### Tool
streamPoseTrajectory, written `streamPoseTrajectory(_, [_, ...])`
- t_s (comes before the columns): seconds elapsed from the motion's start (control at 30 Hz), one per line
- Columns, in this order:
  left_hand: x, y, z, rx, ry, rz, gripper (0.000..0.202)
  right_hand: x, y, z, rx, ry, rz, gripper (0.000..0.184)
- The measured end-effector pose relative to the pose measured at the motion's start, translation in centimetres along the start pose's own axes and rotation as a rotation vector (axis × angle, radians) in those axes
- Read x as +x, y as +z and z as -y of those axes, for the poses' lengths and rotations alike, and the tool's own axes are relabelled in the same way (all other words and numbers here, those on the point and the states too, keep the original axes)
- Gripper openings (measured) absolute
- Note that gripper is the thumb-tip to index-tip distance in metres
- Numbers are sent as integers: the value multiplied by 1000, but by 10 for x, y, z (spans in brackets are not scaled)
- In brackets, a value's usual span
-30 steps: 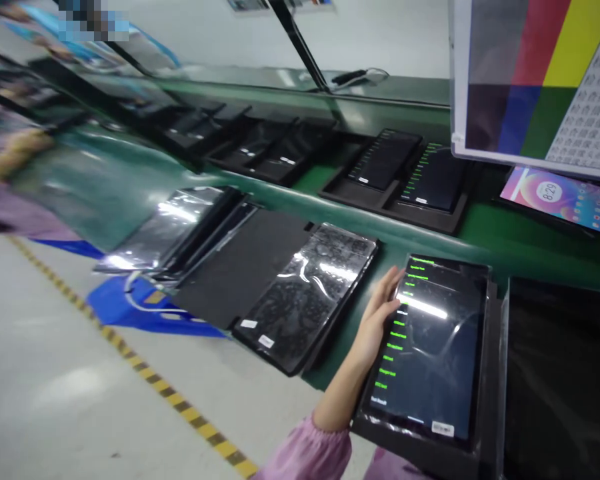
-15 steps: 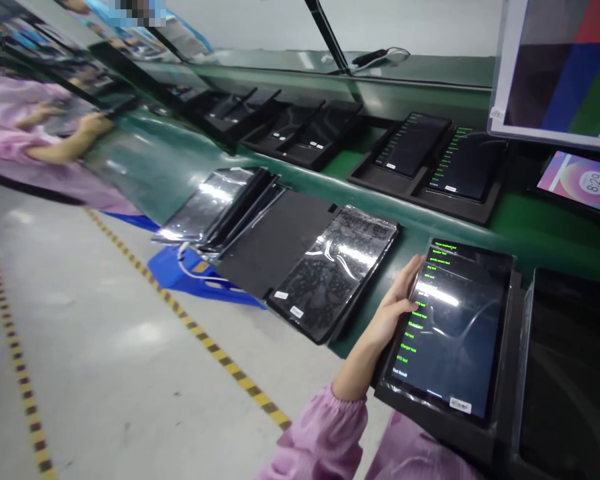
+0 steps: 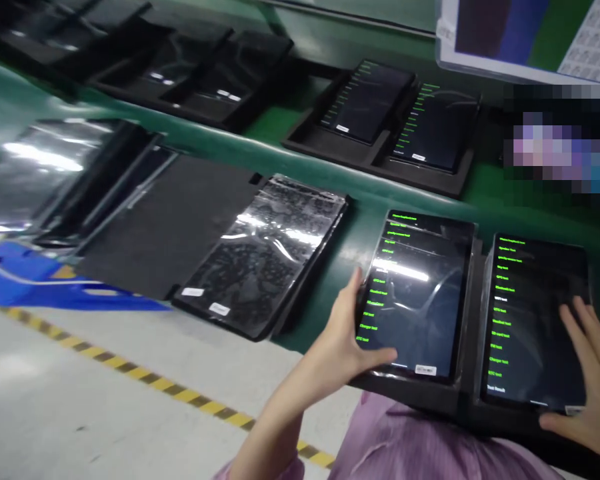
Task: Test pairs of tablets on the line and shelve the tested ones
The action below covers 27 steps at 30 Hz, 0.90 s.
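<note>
Left hand (image 3: 347, 347) at edge of left tablet (image 3: 425, 300), green surface (image 3: 347, 245) alongside.

Two front tablets (image 3: 423, 300) (image 3: 527, 327) plus two rear tablets (image 3: 370, 100) (image 3: 437, 130), so I've got four lit up with green lists on my feed. The rear pair shares one dark tray (image 3: 430, 183). Then I see one film-covered tablet (image 3: 270, 260) with two white labels (image 3: 219, 309) on it, and two dark tablets (image 3: 193, 57) (image 3: 247, 67) in a second tray (image 3: 220, 120). Can't count the shiny stack (image 3: 40, 167), tbh, it's too jumbled. Also two hands, left hand (image 3: 347, 337) and right hand (image 3: 595, 373), one color chart (image 3: 520, 33) and one striped floor tape (image 3: 160, 381).
</note>
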<state>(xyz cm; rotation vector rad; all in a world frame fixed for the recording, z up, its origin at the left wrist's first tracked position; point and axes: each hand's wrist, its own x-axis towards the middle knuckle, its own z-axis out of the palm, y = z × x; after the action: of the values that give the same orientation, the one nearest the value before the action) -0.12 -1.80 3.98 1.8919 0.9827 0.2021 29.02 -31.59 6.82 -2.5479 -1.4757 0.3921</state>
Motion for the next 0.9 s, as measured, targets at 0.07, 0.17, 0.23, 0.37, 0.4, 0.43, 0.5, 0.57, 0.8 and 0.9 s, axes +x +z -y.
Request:
streamPoseTrajectory(0.07, [13,2,6,-59,-2,-127,119,11,0,7,-92,-56,33,140])
streamPoseTrajectory(0.17, [23,-1,4,-103,78,-268,85,31,-10,7,-213,-50,-121,135])
streamPoseTrajectory(0.23, [19,-4,-4,-50,164,-319,73,40,-24,3,-242,2,-301,112])
streamPoseTrajectory(0.37, [0,-6,-23,168,330,-259,63,32,-48,-9,-21,94,-398,90])
streamPoseTrajectory(0.4, [-4,-6,-26,228,370,-234,60,26,-49,-13,71,108,-341,95])
streamPoseTrajectory(0.43, [-8,-4,-29,287,412,-215,55,19,-48,-18,156,114,-275,100])
streamPoseTrajectory(0.5, [-11,0,-33,395,506,-199,46,5,-41,-28,280,114,-172,104])
streamPoseTrajectory(0.57, [-12,5,-37,476,607,-188,39,-7,-33,-36,366,114,-117,105])
streamPoseTrajectory(0.8, [-16,17,-47,577,792,-93,29,-18,-23,-40,538,216,-1,108])
streamPoseTrajectory(0.9, [-20,20,-46,578,821,-75,29,-18,-22,-43,539,201,-2,110])
